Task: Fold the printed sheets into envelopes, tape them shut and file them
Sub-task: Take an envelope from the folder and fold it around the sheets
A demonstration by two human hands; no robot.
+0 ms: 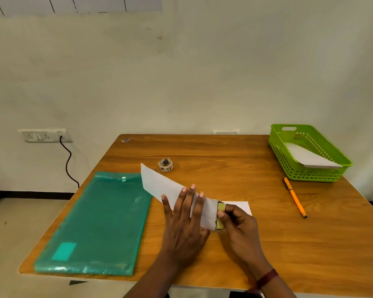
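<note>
A folded white paper envelope (159,183) is held up off the wooden table (256,233), tilted with its far end toward the tape roll. My left hand (182,220) holds it, with straight fingers spread across its near face. My right hand (237,226) pinches a yellowish piece of tape (220,207) wrapped over the envelope's right end. A small roll of patterned tape (165,165) lies beyond the envelope. Another white sheet (240,206) lies flat under my right hand.
A green plastic document folder (99,222) lies at the left of the table. At the back right stands a lime green basket (310,134) with a white envelope inside. An orange pen (295,197) lies in front of the basket. A wall socket with a black cable is at the left.
</note>
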